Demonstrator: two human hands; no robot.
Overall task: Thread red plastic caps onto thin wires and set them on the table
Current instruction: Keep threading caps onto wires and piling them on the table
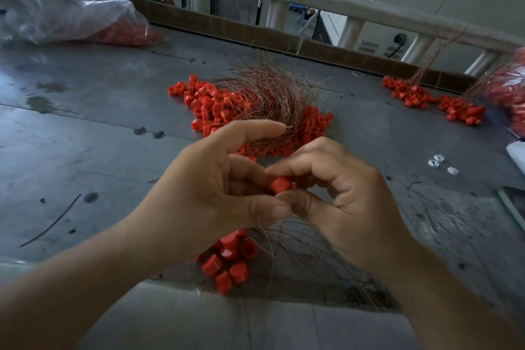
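Our right hand (349,196) fingers (295,167) curl, pinch red cap (281,185) above worktop (85,136). Our left hand (210,193) fingers curl, hold same cap; thin wires (284,233) hang below.

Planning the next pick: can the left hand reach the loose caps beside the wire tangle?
Probably yes: the loose caps lie uncovered just beyond the left hand, though it grips a cap.
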